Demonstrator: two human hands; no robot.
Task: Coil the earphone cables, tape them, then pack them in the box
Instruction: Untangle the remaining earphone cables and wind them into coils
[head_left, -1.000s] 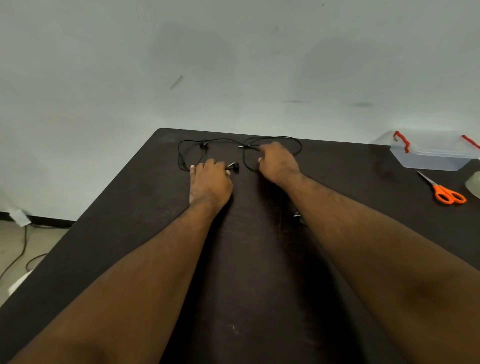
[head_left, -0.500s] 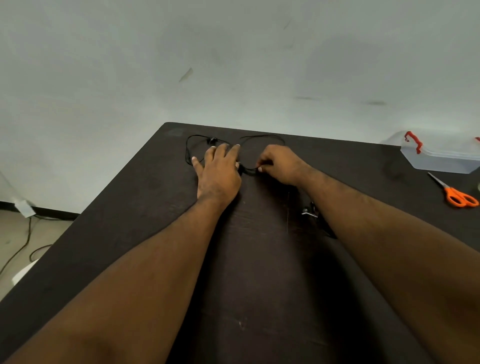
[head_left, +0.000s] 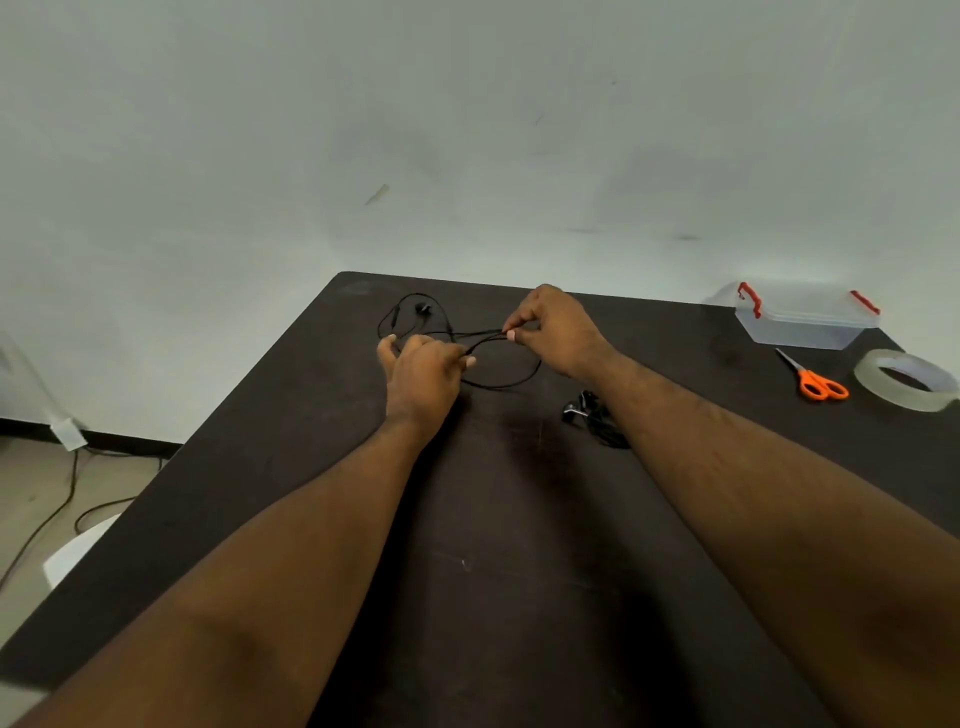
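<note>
both hands lifted off table since half second ago. left hand (head_left: 423, 371) fingers curled round earphone cable (head_left: 498, 385), right hand (head_left: 556, 327) pinching strands at frame centre, cable stretched between: coiling likely starting. second earphone bundle (head_left: 597, 418) beside right forearm. dark table (head_left: 493, 571). right edge: scissors (head_left: 818, 382), tape roll (head_left: 906, 387), box (head_left: 808, 322) beyond. pale wall (head_left: 467, 130) behind.

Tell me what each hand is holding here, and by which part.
Both hold the earphone cable: the right hand pinches doubled strands at its fingertips, the left hand grips the same strands a little further along.
</note>
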